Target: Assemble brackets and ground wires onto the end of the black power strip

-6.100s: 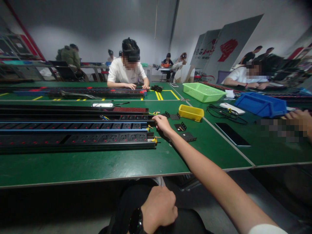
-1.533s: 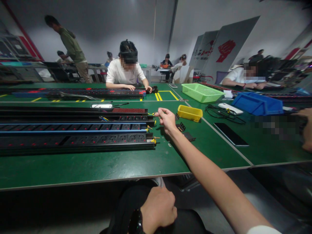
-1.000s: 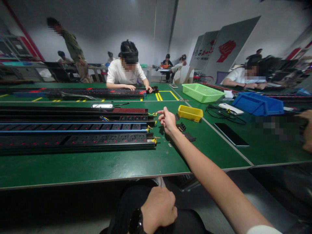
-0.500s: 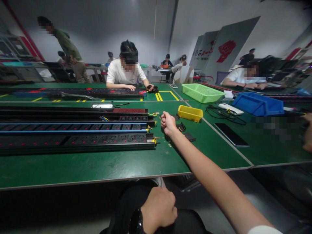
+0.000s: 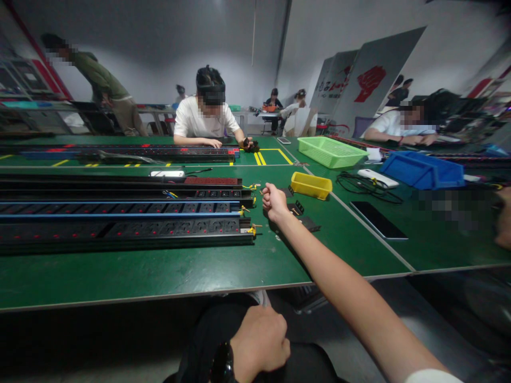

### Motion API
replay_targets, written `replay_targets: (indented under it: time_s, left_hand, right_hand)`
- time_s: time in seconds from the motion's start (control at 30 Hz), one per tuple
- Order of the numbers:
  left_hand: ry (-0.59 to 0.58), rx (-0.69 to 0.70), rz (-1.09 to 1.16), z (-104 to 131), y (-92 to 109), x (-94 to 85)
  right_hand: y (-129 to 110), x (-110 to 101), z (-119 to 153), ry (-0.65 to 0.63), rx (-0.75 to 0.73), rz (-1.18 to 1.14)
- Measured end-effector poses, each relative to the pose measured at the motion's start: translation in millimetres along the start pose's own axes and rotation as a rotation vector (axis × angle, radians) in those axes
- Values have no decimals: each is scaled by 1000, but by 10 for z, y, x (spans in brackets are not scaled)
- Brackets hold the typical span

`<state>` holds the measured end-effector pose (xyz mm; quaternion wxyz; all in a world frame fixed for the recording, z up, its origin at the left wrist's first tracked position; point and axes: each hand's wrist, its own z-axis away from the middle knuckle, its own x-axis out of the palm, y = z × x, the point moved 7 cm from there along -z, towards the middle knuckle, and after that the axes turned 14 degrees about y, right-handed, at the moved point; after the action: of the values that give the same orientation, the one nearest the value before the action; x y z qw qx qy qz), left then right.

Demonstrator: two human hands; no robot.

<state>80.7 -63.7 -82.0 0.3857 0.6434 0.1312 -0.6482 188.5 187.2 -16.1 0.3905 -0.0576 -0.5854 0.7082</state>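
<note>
Head view: on the green table (image 5: 207,271), four socket strips (image 5: 120,215), side by side, long axes left to right, wired ends toward the right. Nearest, a black red-dotted strip (image 5: 179,227); behind it, a blue-edged strip (image 5: 179,208); next, a black square-outlet strip (image 5: 220,194); farthest, a dark-red-faced strip (image 5: 211,181). Yellow wires (image 5: 252,230) at the ends. Right hand (image 5: 274,203) just beside those ends, forearm slanting in from the lower right, fingers curled closed; cannot tell about anything held within. Black brackets (image 5: 310,224) near the wrist. Left hand (image 5: 260,340) low, before the table's edge, loosely fisted, back upward, watch (image 5: 222,363) at the wrist, palm hidden.
</note>
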Motion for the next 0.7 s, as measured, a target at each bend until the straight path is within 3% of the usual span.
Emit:
replay_targets:
  time_s: [0.7]
  left_hand:
    - [-4,-3,20,11,0,-13]
  right_hand:
    - [19,1,4,-7,-1,22]
